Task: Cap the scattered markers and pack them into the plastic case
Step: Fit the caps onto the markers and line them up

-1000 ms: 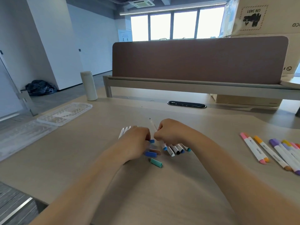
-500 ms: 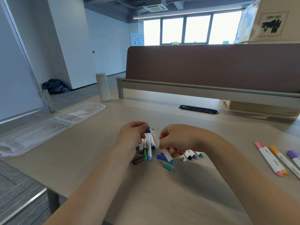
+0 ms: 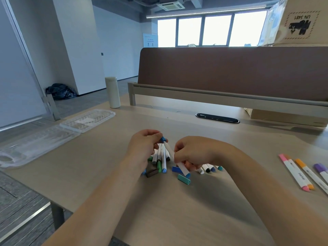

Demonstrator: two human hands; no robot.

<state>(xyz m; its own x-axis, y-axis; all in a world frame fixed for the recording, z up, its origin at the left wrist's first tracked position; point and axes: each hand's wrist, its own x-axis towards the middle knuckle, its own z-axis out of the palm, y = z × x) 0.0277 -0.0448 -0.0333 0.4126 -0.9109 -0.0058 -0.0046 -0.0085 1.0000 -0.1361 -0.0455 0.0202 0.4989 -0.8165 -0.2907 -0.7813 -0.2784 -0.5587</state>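
Blue cap [image 3: 163,139] in left hand [image 3: 144,146] — marker [image 3: 169,150], right hand [image 3: 193,151].

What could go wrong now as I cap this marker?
The left hand pinches the blue cap at its fingertips; it may seat crooked on the marker the right hand grips.
The teal cap lies loose close to the right hand and could be knocked away, perhaps rolling.
The dark blue cap beside it might get matched to the wrong marker.
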